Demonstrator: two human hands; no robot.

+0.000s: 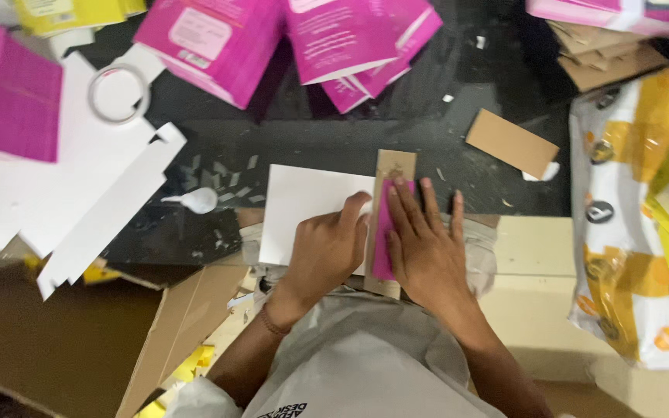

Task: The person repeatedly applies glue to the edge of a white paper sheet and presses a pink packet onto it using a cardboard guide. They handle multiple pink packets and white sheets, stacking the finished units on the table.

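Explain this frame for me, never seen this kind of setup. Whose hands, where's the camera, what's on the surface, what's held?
There is no machine here: a person works with two bare hands, and the single picture comes from a camera worn on that person's head, looking straight down.

The left hand presses flat on a white card sheet. The right hand lies flat, fingers spread, on a pink strip that rests on a brown cardboard strip. Neither hand grips anything; both press down.

They work on a dark table. Around them lie pink cartons, a flattened white carton blank with a roll of clear tape on it, a small white spoon-shaped thing, a loose brown cardboard piece and a yellow-and-white printed bag on the right. Small paper scraps are scattered on the table.
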